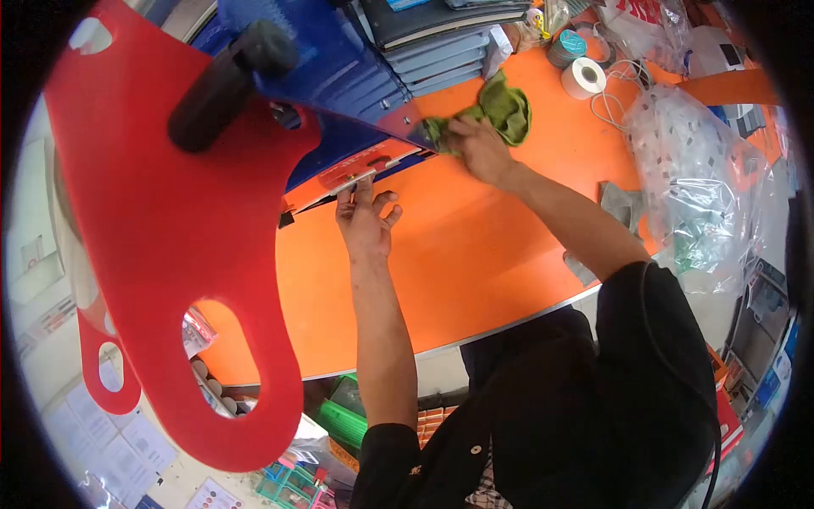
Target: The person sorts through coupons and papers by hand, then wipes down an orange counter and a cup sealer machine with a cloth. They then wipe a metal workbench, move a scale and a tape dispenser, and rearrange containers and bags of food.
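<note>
My left hand (366, 222) reaches up to the lower edge of a blue and red machine (326, 72); its thumb and index finger are at a thin metal strip (352, 181), with the other fingers apart. My right hand (482, 151) is closed round part of a green cloth (506, 109) and presses it near the machine's right end. The rest of the cloth spreads over the orange table (441, 254). On the left a large red plate (195, 237) with oval cutouts and a black knob (233, 85) stands close to the camera.
Grey stacked trays (445, 64) stand behind the cloth. A white roll (583, 78), a tape roll (570, 47) and a looped cord lie at the back right. Clear plastic bags (708, 195) and a grey cloth (621, 206) are at the table's right side.
</note>
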Demonstrator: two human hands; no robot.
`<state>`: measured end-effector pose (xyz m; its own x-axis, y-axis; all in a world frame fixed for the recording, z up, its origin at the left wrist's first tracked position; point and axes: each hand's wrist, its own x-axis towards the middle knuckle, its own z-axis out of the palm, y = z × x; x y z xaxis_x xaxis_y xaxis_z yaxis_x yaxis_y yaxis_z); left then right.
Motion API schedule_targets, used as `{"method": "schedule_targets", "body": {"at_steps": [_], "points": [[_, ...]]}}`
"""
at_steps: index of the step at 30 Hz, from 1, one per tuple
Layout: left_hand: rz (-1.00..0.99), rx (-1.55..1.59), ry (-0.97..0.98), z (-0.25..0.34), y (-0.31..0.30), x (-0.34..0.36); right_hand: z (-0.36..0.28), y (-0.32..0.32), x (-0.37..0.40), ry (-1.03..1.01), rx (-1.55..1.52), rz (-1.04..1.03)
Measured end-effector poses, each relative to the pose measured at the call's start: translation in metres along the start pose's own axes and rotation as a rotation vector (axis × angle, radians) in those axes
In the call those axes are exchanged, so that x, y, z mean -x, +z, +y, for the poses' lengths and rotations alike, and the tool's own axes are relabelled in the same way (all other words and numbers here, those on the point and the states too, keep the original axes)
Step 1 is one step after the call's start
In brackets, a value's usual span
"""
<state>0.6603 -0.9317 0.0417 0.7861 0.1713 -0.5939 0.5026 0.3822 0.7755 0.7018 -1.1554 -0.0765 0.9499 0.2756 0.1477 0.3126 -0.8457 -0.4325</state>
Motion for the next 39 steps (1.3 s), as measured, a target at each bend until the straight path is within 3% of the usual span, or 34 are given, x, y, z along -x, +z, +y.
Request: {"method": "schedule_targets", "body": {"at_steps": [3, 5, 7, 12, 15, 17, 19, 21, 23, 28, 30, 31, 33, 34, 37, 39], "points": [[-0.033, -0.011, 0.018, 0.0, -0.003, -0.001, 0.008, -0.006, -0.004, -0.162, -0.12, -0.024], [-0.029, -0.017, 0.007, -0.004, -0.005, -0.001, 0.008, -0.001, -0.037, 0.041, -0.012, 0.048], [-0.025, -0.033, 0.011, -0.003, -0.011, -0.002, -0.005, 0.002, -0.026, 0.077, 0.015, 0.073], [-0.048, 0.026, 0.021, -0.006, -0.011, -0.006, 0.006, -0.015, -0.001, -0.176, -0.095, -0.064], [-0.027, -0.006, 0.016, -0.003, -0.006, -0.003, 0.007, -0.006, -0.043, 0.0, -0.009, 0.018], [0.001, 0.003, 0.021, -0.004, -0.009, -0.001, -0.005, -0.008, -0.028, 0.046, -0.035, 0.025], [0.005, 0.035, 0.036, -0.005, -0.005, -0.008, 0.006, -0.015, 0.001, -0.15, -0.078, -0.095], [-0.03, 0.042, 0.038, -0.005, -0.008, -0.006, 0.012, -0.012, 0.002, -0.169, -0.241, -0.181], [-0.027, 0.039, 0.032, -0.004, -0.009, -0.008, 0.009, -0.004, -0.02, -0.039, -0.154, 0.017], [-0.04, 0.041, 0.004, 0.0, 0.0, 0.002, -0.002, -0.008, -0.017, 0.084, -0.116, -0.011], [-0.044, 0.06, 0.008, 0.0, 0.001, 0.003, 0.005, -0.024, 0.009, -0.067, -0.232, -0.227], [-0.054, 0.053, 0.016, 0.001, 0.003, 0.002, 0.008, -0.012, -0.001, -0.064, -0.231, -0.213], [-0.027, 0.039, -0.003, 0.0, 0.003, 0.003, 0.014, 0.032, -0.023, 0.14, -0.072, 0.195], [-0.026, 0.041, 0.004, -0.002, 0.004, 0.005, 0.011, 0.023, -0.027, 0.134, -0.074, 0.199], [0.013, -0.011, 0.001, -0.003, -0.002, 0.012, -0.01, -0.01, -0.017, 0.098, -0.147, 0.042], [-0.011, 0.022, 0.031, -0.006, 0.0, 0.008, -0.005, -0.022, 0.011, -0.056, -0.194, -0.105]]}}
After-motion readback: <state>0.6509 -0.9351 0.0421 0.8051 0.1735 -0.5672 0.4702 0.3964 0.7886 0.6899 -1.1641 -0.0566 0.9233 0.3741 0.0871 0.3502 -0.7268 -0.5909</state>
